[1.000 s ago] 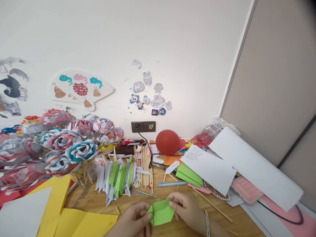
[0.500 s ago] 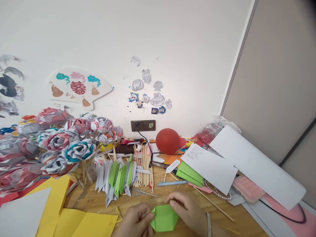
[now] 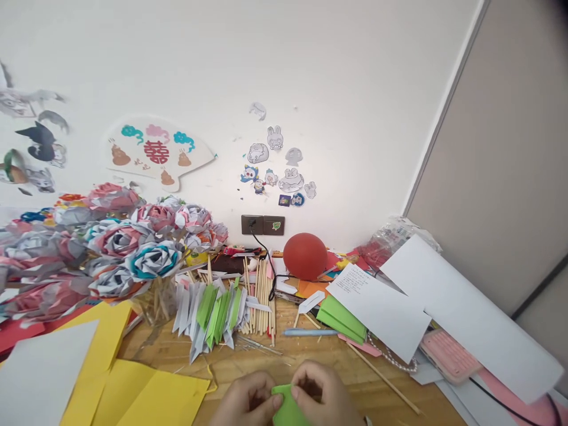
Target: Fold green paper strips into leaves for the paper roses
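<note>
Your left hand point(image 3: 246, 401) and right hand point(image 3: 323, 395) both pinch the green paper point(image 3: 287, 409) at the table's point(image 3: 248, 364) near edge, fingertips meeting over its top, seemingly to keep the fold tight

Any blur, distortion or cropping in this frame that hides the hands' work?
Head view: light even, no harsh glare; wide-angle lens slants the wall corner and darkens the top right corner; paper roses at the left edge look soft; left hand, right hand and the green paper they pinch are cut by the bottom edge.
</note>
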### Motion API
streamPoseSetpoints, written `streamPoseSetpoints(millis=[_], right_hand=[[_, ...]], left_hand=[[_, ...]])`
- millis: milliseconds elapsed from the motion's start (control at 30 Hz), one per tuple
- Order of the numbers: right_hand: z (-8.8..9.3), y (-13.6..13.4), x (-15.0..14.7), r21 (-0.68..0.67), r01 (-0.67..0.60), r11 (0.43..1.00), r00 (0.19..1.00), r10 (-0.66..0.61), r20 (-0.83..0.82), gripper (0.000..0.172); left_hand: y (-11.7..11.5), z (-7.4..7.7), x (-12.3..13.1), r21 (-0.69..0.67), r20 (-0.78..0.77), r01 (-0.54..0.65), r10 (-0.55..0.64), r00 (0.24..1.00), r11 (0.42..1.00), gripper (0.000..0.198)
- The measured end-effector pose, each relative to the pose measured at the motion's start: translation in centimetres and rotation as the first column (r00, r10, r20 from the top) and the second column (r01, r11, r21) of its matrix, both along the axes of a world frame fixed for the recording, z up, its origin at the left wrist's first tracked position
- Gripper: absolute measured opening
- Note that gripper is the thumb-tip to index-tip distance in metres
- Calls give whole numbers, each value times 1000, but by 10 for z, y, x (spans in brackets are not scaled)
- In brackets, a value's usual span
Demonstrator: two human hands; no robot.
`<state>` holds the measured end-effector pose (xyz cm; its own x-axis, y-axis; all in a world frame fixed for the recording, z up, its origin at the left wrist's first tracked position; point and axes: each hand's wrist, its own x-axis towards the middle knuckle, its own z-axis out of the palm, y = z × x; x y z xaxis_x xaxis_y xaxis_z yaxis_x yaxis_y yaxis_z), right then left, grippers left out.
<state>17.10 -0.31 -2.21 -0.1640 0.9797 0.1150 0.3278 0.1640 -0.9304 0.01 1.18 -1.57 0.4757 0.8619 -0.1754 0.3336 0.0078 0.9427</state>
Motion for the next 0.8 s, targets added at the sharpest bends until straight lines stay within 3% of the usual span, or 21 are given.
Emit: streamPoseSetpoints(millis=[167, 367, 600, 800], right_hand=[[-4, -3, 1, 45, -72, 996, 992, 67, 104, 6], [0, -1, 1, 39, -114, 993, 986, 108, 127, 12], [4, 0, -1, -31, -86, 996, 994, 88, 58, 10], [8, 0, 0, -62, -73, 995, 996, 75, 42, 8]], left_hand=[[-4, 5, -1, 69, -103, 55, -48, 994, 996, 26], [-3, 9, -2, 77, -105, 99, -91, 990, 992, 22], [0, 5, -3, 12, 28, 125, -125, 992, 992, 43], [2, 4, -4, 1, 10, 107, -107, 994, 994, 48]])
